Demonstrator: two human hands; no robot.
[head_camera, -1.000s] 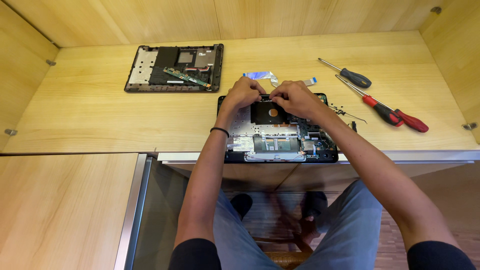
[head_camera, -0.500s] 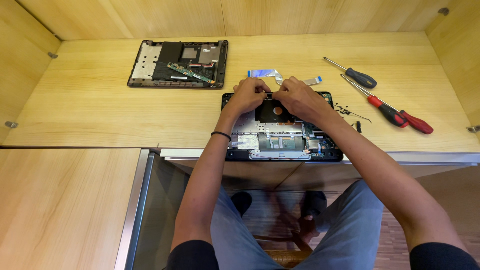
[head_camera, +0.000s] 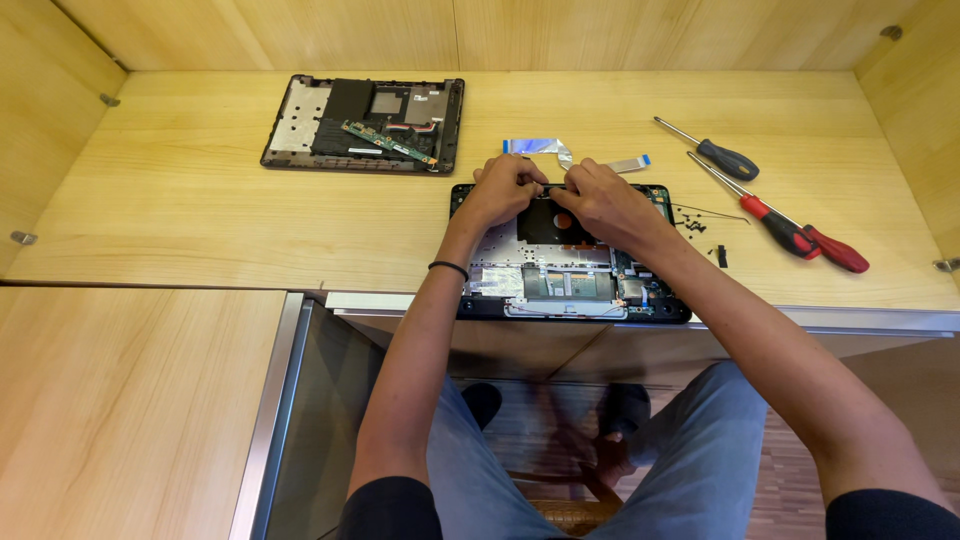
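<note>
Change since earlier frame: hands held at the same top-edge spot of the laptop base (head_camera: 570, 270); only the view has shifted slightly.
Left hand (head_camera: 508, 190): fingers pinched together at the base's far edge; what is gripped cannot be told.
Right hand (head_camera: 605, 205): fingers closed, fingertips met with the left hand's over a small dark part.
Base position: at the table (head_camera: 200, 210) front edge, partly overhanging.
Cover (head_camera: 365, 125): set well apart, far left.
Ribbon cables (head_camera: 545, 150): just behind the hands.
Screws (head_camera: 695, 222): loose, right of the base.
Screwdrivers (head_camera: 790, 215): near the screws, untouched.
Risk 1: a connector judged liable to tear if pulled hard.
Risk 2: screws possibly scattered by a forearm sweep.
Risk 3: base possibly tipped off the edge if pressed down.
</note>
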